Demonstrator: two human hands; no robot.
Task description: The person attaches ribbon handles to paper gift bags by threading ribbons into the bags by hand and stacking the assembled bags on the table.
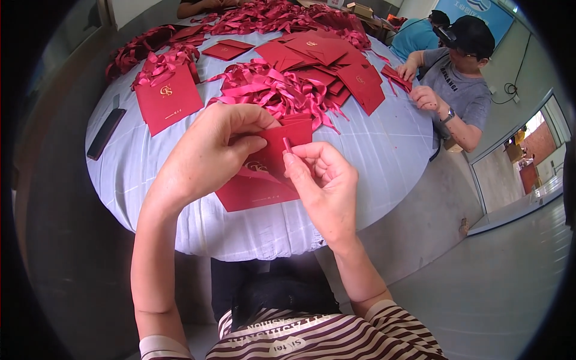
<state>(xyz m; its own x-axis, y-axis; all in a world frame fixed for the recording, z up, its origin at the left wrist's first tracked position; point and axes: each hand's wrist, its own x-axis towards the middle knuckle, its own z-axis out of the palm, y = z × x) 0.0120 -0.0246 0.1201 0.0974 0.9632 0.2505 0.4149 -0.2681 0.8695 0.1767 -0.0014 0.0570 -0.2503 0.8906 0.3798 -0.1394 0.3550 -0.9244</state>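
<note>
Bag [277, 158], red, is right in front of the person near the counter's 6 o'clock edge, upper part between both hands, lower part toward 7 o'clock. One bag or two overlapping: cannot tell. Left hand [207, 144] comes in from 10 o'clock, thumb and fingers clamped on the bag's upper left edge, probably to steady it and leave the front free for the other hand. Right hand [327, 183], at 4 o'clock, has thumb and forefinger together on a short pink strip [287, 144] against the bag's face; looks like a fine pinch for control, other fingers curled, likely to stay out of the way. Strip's far end is hidden.

Directions from the bag: ribbon heap [264, 90] at 12 o'clock, just beyond the hands, seemingly there for easy reach. Ribboned bag [171, 99] lies flat at 10 o'clock. Bag pile [318, 51] at 1 o'clock, loosely fanned, maybe so single ones lift off easily. Phone [106, 135] at 9 o'clock near the rim of the counter [384, 162], apart from the red stuff, presumably out of the way. Co-worker [459, 84] at 2 o'clock holds another red piece [396, 78].
</note>
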